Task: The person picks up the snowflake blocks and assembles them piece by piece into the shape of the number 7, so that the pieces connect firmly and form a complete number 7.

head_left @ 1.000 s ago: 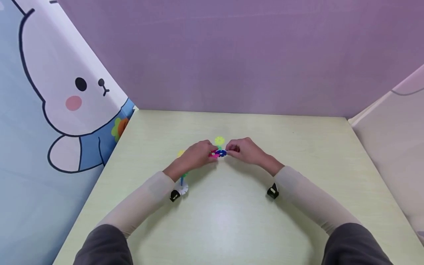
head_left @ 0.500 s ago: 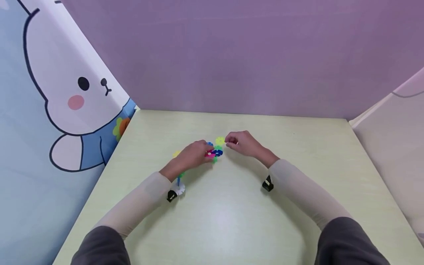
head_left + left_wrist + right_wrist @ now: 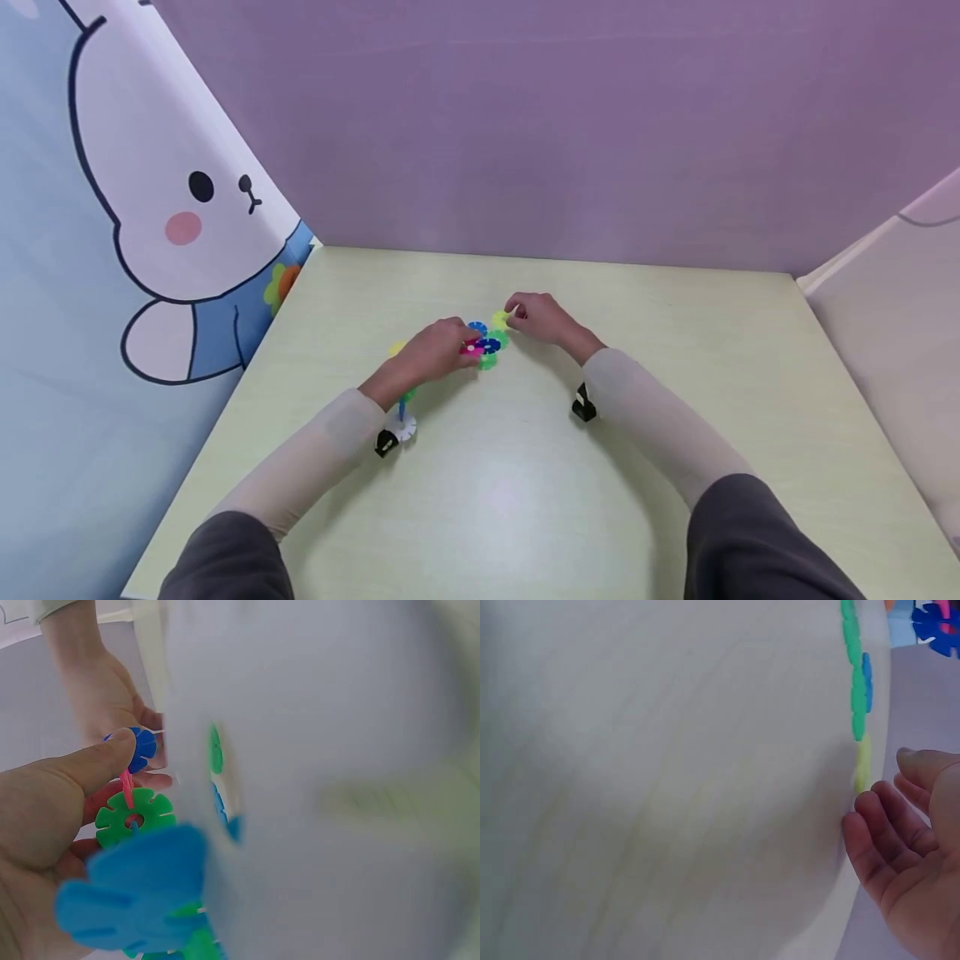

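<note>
My left hand [image 3: 435, 354] pinches joined plastic snowflake discs. The pink disc [image 3: 470, 350] shows at its fingertips with a dark blue disc [image 3: 488, 345] beside it. In the left wrist view the thumb lies on that blue disc [image 3: 141, 754], and a green disc [image 3: 154, 814] is below. My right hand [image 3: 543, 318] is at a yellow disc [image 3: 500, 319] on the table. In the right wrist view its fingers are loosely bent, thumb apart, with the fingertips close to the yellow disc [image 3: 863, 763]; contact is unclear.
Green discs [image 3: 497, 339] and a blue disc [image 3: 477, 328] lie near the hands. Under the left forearm stand a white disc [image 3: 405, 427] and a yellow disc [image 3: 397, 348], partly hidden. Black wrist cameras [image 3: 583, 404] hang below both forearms. A purple cloth [image 3: 555, 133] backs the table.
My right hand has left the dark blue disc and moved back and left to the yellow disc. The left hand has shifted slightly left, still holding its discs.
</note>
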`<state>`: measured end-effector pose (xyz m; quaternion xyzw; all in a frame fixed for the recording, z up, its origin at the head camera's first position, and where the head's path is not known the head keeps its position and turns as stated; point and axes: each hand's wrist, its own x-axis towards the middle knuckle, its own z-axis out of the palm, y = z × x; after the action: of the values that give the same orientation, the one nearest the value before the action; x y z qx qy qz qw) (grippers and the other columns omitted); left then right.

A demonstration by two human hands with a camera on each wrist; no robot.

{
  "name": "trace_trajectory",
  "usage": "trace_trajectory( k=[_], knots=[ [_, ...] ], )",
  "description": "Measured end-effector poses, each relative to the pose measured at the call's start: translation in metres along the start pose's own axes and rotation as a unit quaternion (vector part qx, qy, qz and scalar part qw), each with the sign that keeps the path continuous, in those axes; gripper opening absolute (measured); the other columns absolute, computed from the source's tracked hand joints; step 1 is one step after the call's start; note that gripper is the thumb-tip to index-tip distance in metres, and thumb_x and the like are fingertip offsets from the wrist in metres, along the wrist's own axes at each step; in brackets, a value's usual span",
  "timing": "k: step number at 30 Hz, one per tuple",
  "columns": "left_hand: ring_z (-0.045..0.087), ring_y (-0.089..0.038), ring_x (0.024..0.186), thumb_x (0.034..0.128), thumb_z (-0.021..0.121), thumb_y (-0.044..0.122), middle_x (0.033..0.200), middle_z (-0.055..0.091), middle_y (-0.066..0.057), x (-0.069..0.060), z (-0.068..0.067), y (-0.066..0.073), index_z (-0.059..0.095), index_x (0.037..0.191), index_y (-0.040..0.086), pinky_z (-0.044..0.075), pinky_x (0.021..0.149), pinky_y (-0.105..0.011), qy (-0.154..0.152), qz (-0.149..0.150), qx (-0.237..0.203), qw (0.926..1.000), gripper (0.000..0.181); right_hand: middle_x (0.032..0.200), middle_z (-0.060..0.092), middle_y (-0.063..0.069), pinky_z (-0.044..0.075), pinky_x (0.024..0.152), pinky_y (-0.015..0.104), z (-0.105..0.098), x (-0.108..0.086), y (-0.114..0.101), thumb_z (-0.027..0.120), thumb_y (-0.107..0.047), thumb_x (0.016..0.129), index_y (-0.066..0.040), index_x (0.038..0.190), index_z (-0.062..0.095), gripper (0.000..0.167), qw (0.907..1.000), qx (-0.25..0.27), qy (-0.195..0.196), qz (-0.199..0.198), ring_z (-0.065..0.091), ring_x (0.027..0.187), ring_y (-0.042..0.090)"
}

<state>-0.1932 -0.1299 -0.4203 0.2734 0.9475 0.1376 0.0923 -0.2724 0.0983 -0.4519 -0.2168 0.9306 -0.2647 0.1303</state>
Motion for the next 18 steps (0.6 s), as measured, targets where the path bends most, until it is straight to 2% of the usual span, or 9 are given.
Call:
trace_trajectory(
  k=[3, 10, 18],
  knots=[
    [0.066, -0.024, 0.106, 0.0915, 0.078, 0.032, 0.117, 0.070, -0.011, -0.002, -0.001, -0.001, 0.069, 0.130, 0.011, 0.057, 0.098, -0.036, -0.002, -0.007, 0.005, 1.0000, 0.044, 0.110, 0.072, 0.013, 0.055, 0.090, 0.039, 0.005, 0.004, 0.001, 0.064, -0.020, 0.100, -0.007, 0.128, 0.064, 0.032, 0.9999, -0.001, -0.005, 0.010, 0.066, 0.098, 0.025],
    [0.066, -0.024, 0.105, 0.0914, 0.078, 0.032, 0.115, 0.071, -0.011, -0.002, 0.000, -0.003, 0.070, 0.129, 0.012, 0.058, 0.098, -0.035, 0.000, -0.001, 0.008, 1.0000, 0.043, 0.112, 0.072, 0.014, 0.054, 0.098, 0.043, 0.010, 0.009, 0.005, 0.065, -0.021, 0.099, -0.011, 0.141, 0.058, 0.043, 0.9994, -0.014, -0.013, 0.027, 0.067, 0.103, 0.026],
    [0.066, -0.025, 0.110, 0.0912, 0.078, 0.032, 0.120, 0.071, -0.011, -0.004, 0.001, -0.002, 0.069, 0.131, 0.011, 0.056, 0.101, -0.036, -0.005, -0.003, 0.005, 1.0000, 0.045, 0.111, 0.072, 0.012, 0.052, 0.099, 0.042, 0.015, 0.012, 0.001, 0.066, -0.021, 0.099, -0.008, 0.140, 0.060, 0.043, 0.9982, -0.052, -0.025, 0.019, 0.061, 0.095, 0.024]
  ],
)
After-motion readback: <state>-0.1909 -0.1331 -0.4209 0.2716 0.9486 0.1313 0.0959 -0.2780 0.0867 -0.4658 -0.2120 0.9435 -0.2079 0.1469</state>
